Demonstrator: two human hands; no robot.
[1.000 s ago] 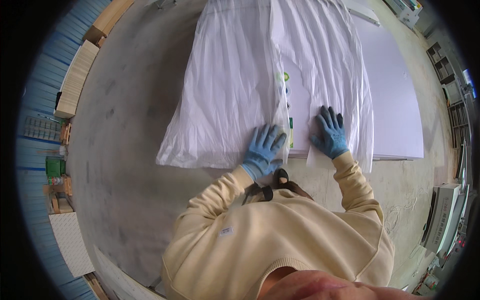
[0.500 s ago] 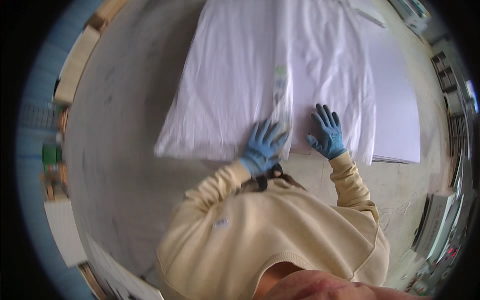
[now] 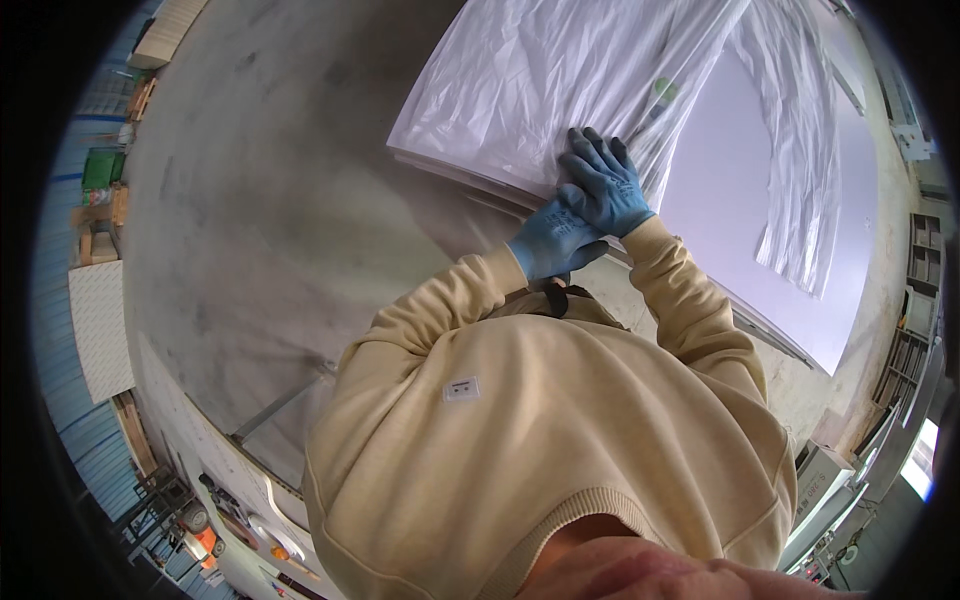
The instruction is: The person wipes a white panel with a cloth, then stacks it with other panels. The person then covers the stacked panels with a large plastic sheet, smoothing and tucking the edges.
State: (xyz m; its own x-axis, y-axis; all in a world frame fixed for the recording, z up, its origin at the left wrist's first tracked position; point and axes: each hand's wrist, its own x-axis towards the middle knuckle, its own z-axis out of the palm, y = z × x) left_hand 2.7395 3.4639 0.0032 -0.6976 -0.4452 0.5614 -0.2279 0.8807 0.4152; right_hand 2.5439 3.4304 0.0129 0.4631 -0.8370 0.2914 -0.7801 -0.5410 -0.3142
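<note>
A stack of large flat white panels (image 3: 740, 235) lies in front of me, partly covered by crinkled clear plastic film (image 3: 530, 90). At the film's front edge my two blue-gloved hands meet. My right hand (image 3: 607, 190) is open, its dark-tipped fingers stretched out over the bunched film and its palm crossing the left hand's fingers. My left hand (image 3: 553, 240) sits just below at the panel edge; its fingers are mostly hidden beneath the right, so whether they hold film cannot be seen. A separate film strip (image 3: 800, 190) hangs loosely over the panels on the right.
Grey concrete floor (image 3: 270, 170) stretches to the left of the stack. Along the left wall stand a green crate (image 3: 102, 168) and a white panel (image 3: 100, 325). Shelving (image 3: 925, 255) lines the right side, with a long pale box (image 3: 820, 490) lower down.
My right hand has moved left onto my left hand. The film no longer hangs over the front left corner, and more bare panel shows between the film parts. The view has turned.
</note>
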